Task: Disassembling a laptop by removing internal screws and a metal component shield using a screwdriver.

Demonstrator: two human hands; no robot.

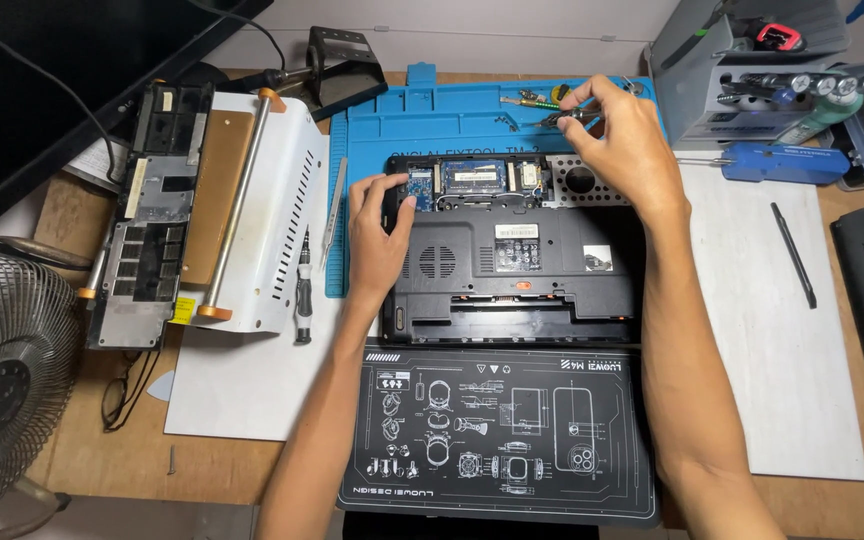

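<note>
My left hand (377, 240) rests on the left edge of the black laptop (512, 265), which lies upside down at the middle of the desk, half on the blue mat (452, 115) and half on the black printed mat (497, 430). Fingers are curled over the corner near the open bay, steadying it, not gripping anything loose.

My right hand (622, 135) is up at the far edge of the blue mat, thumb and fingertips pinched narrow on a small dark tool (557, 118), maybe tweezers or a small part; too small to tell.

Progress, judging from the layout: the bottom cover (147, 225) is already off and parked on the white metal box (267, 200) at the left side of the desk. The circuit boards (472, 180) are exposed along the laptop's far edge. Small screws and bits (532, 98) lie on the mat's far edge. The rest of the shell looks closed, so most of the teardown seems left.

Room: screwdriver (302, 290) and metal tweezers (333, 215) sit just left of my left hand, tight there. Right side is open over the white sheet (762, 330), only a black pen-like tool (794, 255) on it. Tool rack (752, 60) crowds the far right corner, near my right hand. Fan (2, 380) is at the near left corner, well apart.
</note>
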